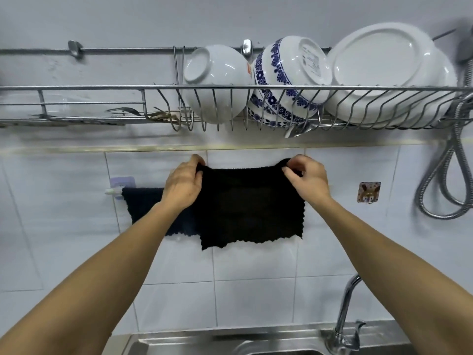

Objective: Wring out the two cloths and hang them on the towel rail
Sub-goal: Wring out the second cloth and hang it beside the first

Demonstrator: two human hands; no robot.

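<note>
A black cloth [248, 208] hangs spread flat in front of the tiled wall, held by its two top corners. My left hand [183, 184] pinches the top left corner and my right hand [308, 178] pinches the top right one. Behind it, a dark navy cloth [143, 203] is draped over the towel rail [114, 192], whose white left end and purple wall mount show. The black cloth and my left arm cover the rest of the rail and part of the navy cloth.
A wire dish rack [102, 88] above holds white bowls [215, 83], a blue-patterned bowl [286, 80] and plates [384, 73]. A shower hose [440, 175] loops at the right beside a sticker hook [368, 192]. The faucet [345, 316] and steel sink [204, 344] lie below.
</note>
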